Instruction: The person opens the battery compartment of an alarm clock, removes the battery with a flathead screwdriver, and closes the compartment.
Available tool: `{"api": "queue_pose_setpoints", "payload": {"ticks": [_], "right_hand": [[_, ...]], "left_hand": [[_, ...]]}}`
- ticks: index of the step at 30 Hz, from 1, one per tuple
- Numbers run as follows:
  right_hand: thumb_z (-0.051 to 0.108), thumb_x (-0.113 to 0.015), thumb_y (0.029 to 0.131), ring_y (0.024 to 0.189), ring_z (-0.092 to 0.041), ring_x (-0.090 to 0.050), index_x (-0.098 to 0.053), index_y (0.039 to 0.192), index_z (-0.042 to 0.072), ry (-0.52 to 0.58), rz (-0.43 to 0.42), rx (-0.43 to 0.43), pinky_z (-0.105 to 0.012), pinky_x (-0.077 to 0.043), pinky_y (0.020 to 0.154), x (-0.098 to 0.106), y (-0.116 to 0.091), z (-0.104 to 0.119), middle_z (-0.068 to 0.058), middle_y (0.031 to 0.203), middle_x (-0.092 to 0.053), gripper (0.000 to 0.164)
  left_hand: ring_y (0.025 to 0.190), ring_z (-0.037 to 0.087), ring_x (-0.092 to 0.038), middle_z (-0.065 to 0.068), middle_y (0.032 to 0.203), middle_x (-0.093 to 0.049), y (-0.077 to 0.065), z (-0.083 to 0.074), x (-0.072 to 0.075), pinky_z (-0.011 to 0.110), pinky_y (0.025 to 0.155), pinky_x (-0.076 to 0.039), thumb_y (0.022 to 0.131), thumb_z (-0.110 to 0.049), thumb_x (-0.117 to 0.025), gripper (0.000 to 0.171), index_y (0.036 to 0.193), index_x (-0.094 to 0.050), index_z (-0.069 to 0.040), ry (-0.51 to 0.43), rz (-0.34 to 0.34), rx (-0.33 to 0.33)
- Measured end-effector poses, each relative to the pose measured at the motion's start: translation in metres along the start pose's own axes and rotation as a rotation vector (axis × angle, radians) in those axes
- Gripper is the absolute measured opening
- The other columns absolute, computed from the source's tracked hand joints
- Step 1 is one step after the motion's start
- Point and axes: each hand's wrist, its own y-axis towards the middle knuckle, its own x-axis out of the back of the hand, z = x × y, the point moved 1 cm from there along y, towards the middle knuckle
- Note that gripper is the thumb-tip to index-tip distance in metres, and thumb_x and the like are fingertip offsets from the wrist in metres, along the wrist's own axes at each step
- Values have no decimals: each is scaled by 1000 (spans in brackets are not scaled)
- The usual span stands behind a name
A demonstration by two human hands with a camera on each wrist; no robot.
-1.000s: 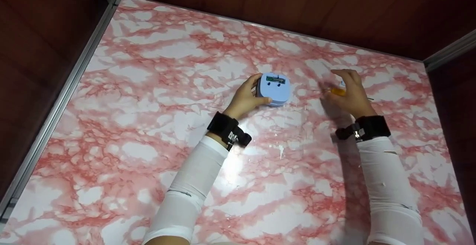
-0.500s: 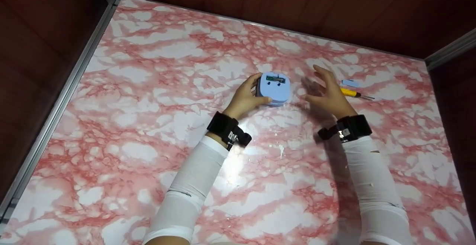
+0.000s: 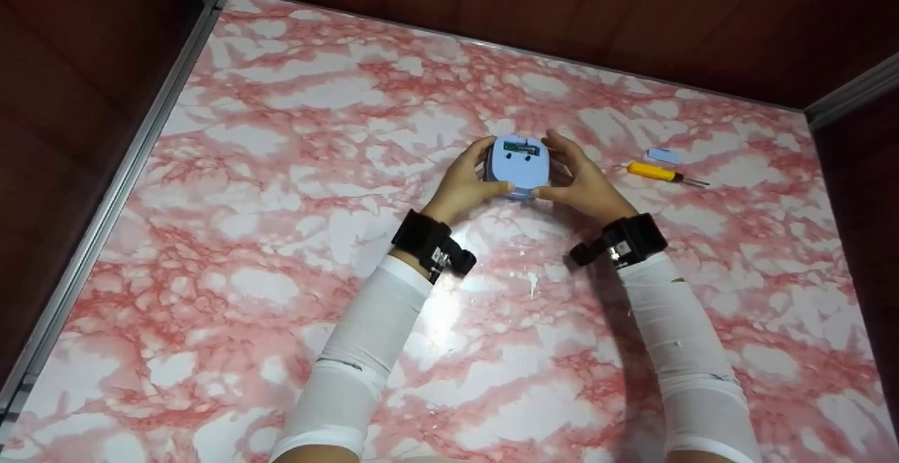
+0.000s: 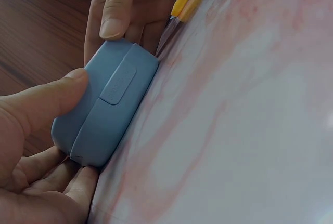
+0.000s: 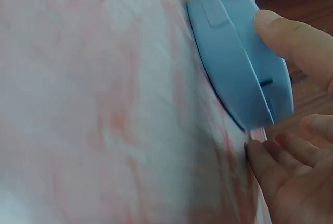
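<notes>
Head view: rounded light-blue plastic device (image 3: pixel 518 166) lay flat on the pink marbled tabletop (image 3: pixel 281 189), left hand (image 3: pixel 465 185) and right hand (image 3: pixel 585 182) flanking it; wrist views: both hands' fingers (image 4: pixel 115 5) clamped on its opposite edges (image 5: pixel 237 63).

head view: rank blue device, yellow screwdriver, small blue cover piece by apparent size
1. Blue device, held between both hands.
2. Yellow screwdriver, longer but much thinner.
3. Small blue cover piece, smallest.

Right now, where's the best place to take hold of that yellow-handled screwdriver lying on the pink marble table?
Grip the yellow-handled screwdriver by its thick handle, probably from above: it lies flat on the pink marble table, with the thin metal shaft pointing right and open space around it.
</notes>
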Motion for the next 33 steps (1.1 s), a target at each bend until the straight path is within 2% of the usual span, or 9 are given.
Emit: {"api": "queue_pose_setpoints", "payload": {"ticks": [7, 13, 18, 21, 27, 33], "right_hand": [[0, -78, 87, 149, -31, -29, -30, 154, 6, 60, -29, -40, -46, -35, 117, -4, 2, 4, -14, 161, -30, 83], [-1, -79, 86, 148, -33, -32, -33, 154, 9, 70, -24, -80, -46, -36, 117, -3, 2, 8, -16, 159, -33, 83], [1, -79, 86, 148, -31, -33, -36, 155, 12, 51, -2, -105, -45, -35, 117, 1, 2, 11, -11, 161, -33, 83], [5, -80, 86, 148, -30, -33, -36, 157, 16, 45, 25, -128, -42, -39, 115, 5, 3, 13, -8, 162, -32, 84], [5, -80, 85, 147, -31, -36, -37, 158, 17, 58, 90, -123, -34, -47, 107, 11, 3, 16, -5, 164, -31, 86], [4, -79, 87, 147, -31, -35, -39, 157, 17, 56, 145, -109, -30, -48, 105, 16, 7, 18, -5, 163, -33, 81]], "left_hand": [[143, 26, -40, 11, 158, -39, 1, -1, 0, 31, 113, -41, 84, -6, -82, 89, 158, -33, -14, 7, 2, -1], [144, 25, -39, 13, 157, -40, 1, -1, 0, 29, 113, -39, 83, -6, -83, 88, 156, -34, -11, -1, 12, -25], [144, 24, -39, 14, 155, -40, 1, 0, -1, 26, 114, -38, 81, -3, -84, 88, 154, -35, -7, 12, 3, -46], [141, 23, -41, 14, 152, -42, 1, -1, -2, 24, 113, -38, 79, -5, -86, 86, 150, -38, -6, 70, -19, -65], [133, 24, -45, 14, 142, -47, 1, -3, -5, 29, 111, -36, 77, -18, -90, 85, 143, -38, -5, 303, -66, -108], [131, 27, -44, 16, 149, -40, 1, -5, -7, 37, 109, -38, 77, -24, -90, 97, 154, -32, -9, 359, -45, -85]]}}
